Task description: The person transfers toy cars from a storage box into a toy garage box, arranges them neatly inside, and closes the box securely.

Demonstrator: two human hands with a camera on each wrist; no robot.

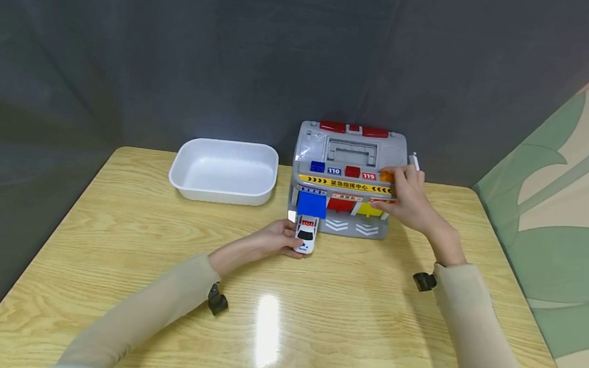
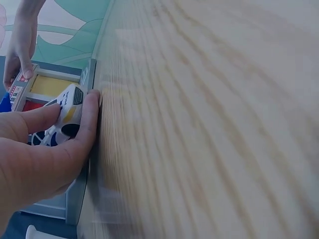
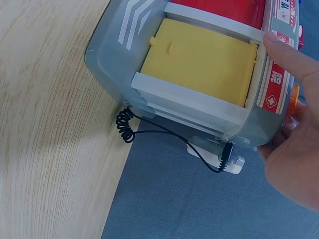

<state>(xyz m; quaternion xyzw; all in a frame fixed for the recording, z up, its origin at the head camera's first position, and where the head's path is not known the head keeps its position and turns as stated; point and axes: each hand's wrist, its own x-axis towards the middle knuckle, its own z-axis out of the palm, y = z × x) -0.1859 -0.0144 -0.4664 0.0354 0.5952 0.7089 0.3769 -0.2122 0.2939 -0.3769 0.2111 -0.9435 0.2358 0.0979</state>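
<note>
A white toy police car [image 1: 305, 237] with a red light bar stands at the left bay of a grey toy emergency station [image 1: 311, 145]. Its rear lies under the raised blue door [image 1: 312, 204]. My left hand [image 1: 276, 238] pinches the car's front end between thumb and fingers; the left wrist view shows the thumb on top of the car [image 2: 71, 112]. My right hand [image 1: 413, 201] grips the station's upper right front edge, thumb on the red-and-white sign strip [image 3: 275, 74], fingers around the orange button [image 1: 387, 177]. The red door [image 1: 341, 204] and yellow door [image 3: 202, 59] are down.
A white plastic tub [image 1: 222, 196] stands left of the station on the wooden table [image 1: 336, 318]. A white handset [image 3: 214, 155] with a coiled black cord [image 3: 125, 127] hangs on the station's right side. A dark curtain [image 1: 206, 58] rises behind the table.
</note>
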